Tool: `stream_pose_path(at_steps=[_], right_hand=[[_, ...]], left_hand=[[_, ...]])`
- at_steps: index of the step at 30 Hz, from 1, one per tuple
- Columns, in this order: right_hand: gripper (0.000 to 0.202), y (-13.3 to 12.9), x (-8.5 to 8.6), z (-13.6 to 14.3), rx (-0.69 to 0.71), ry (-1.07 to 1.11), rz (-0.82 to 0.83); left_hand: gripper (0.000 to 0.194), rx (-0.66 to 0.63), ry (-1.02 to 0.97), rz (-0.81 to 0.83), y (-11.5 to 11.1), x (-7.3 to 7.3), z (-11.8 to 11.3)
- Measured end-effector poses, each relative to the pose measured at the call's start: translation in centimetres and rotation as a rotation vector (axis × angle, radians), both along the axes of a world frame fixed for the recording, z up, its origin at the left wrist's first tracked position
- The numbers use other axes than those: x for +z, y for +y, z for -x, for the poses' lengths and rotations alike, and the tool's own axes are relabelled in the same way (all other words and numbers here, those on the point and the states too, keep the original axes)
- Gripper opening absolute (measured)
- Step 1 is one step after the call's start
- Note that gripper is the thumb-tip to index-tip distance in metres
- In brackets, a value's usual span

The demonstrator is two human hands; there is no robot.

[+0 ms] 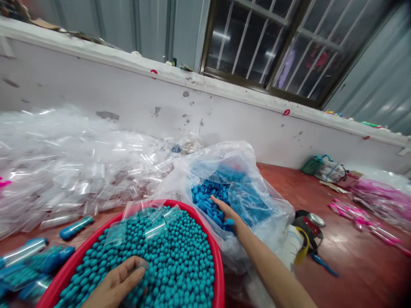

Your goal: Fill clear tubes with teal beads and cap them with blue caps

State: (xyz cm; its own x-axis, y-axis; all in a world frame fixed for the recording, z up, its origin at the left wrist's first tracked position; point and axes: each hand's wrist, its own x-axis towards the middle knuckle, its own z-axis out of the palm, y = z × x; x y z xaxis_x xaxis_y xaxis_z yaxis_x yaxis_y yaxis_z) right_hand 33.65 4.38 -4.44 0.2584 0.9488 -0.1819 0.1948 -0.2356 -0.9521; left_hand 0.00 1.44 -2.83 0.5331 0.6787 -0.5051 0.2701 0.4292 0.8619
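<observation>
Within a round red plastic tub (218, 265), small turquoise beads (183, 252) are lying heaped, with several clear plastic sleeves (156, 231) resting on them near the far rim. Low over the beads, the left hand (118, 280) is bending its thumb and fingers together around a see-through plastic piece (144, 266), whose exact shape is blurring into the beads behind. Just beyond the tub, the right hand (226, 212) is reaching into a translucent plastic bag (224, 154) of glossy blue plastic pieces (205, 196); one piece is showing by its palm, but I cannot tell whether the fingers are gripping it. Left of the tub, blue-ended clear tubes (25, 252) are lying beside a large heap of clear plastic tubing (73, 158). Farther right, pink-ended clear tubes (359, 218) are resting on the reddish tabletop (276, 171). Behind everything, a scuffed white wall (180, 107) is running beneath a barred window (266, 47).
</observation>
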Motion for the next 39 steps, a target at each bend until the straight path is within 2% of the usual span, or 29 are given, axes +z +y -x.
stream_pose_path(at_steps=[6, 9, 12, 16, 18, 19, 20, 22, 24, 27, 29, 33, 39], right_hand=[[0.038, -0.6, 2.9, 1.9, -0.024, -0.201, -0.13], [0.028, -0.7, 4.8, 3.7, 0.032, -0.345, -0.206], [0.026, -1.1, 6.1, 6.0, 0.181, -0.498, -0.243], [0.046, -2.0, 7.0, 8.3, 0.474, -0.804, -0.225], [0.053, -2.2, 7.4, 8.6, 0.577, -0.835, -0.238], [0.05, -2.2, 7.6, 8.6, 0.602, -0.824, -0.254], [0.044, -2.2, 7.7, 8.5, 0.593, -0.8, -0.276], [0.032, -2.2, 7.9, 8.3, 0.492, -0.751, -0.333], [0.028, -2.5, 7.9, 8.4, 0.379, -0.75, -0.393], [0.024, -4.1, 8.2, 9.1, 0.329, -0.835, -0.414], [0.022, -5.6, 8.4, 9.8, 0.356, -0.994, -0.351], [0.018, -7.6, 8.0, 11.7, 0.521, -1.331, -0.202], [0.011, -7.1, 5.4, 13.5, 0.553, -1.451, -0.184]], left_hand=[[0.047, 0.016, -0.074, -0.016, -0.1, 0.6, 0.1], [0.041, 0.022, -0.103, -0.033, -0.5, 1.3, 0.1], [0.037, 0.011, -0.127, -0.038, -0.7, 2.1, 0.1], [0.038, -0.006, -0.124, -0.041, -0.9, 2.6, 0.2], [0.037, -0.004, -0.136, -0.053, -0.9, 2.5, 0.3], [0.036, -0.004, -0.146, -0.058, -1.0, 2.4, 0.3], [0.035, -0.004, -0.157, -0.061, -1.0, 2.4, 0.4], [0.034, 0.0, -0.176, -0.062, -1.0, 2.2, 0.5], [0.035, 0.015, -0.187, -0.055, -1.0, 2.1, 0.6], [0.036, 0.049, -0.199, -0.045, -1.1, 2.2, 0.7], [0.035, 0.057, -0.198, -0.041, -1.1, 2.5, 0.7], [0.032, 0.045, -0.192, -0.053, -1.2, 2.7, 0.7], [0.036, 0.056, -0.164, -0.123, -1.2, 2.3, 0.5]])
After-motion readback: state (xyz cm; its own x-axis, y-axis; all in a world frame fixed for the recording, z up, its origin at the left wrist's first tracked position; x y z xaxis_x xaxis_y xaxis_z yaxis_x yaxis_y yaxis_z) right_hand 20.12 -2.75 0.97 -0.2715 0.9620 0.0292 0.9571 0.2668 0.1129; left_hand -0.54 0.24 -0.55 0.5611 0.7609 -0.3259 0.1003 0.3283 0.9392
